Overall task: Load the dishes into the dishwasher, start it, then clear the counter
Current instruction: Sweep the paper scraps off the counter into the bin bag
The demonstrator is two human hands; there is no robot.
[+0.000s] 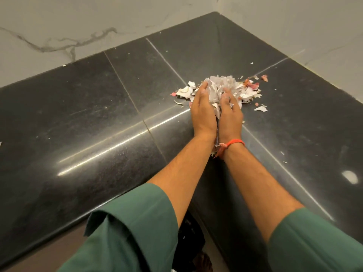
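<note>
White and pink paper scraps [220, 89] lie heaped at the far corner of the black surface [78, 118]. Left hand [202, 107] and right hand [229, 112] cup them; keep the palms sealed and lift slowly, then gather the strays.

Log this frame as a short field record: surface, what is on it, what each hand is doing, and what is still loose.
surface: dark stone counter in a wall corner
debris: pile of torn paper scraps, white with some pink
left hand: cupped against the pile's left side
right hand: cupped against its right side, orange thread on wrist
loose: stray scraps right of the pile
below counter edge: dark bag, partly hidden
</note>
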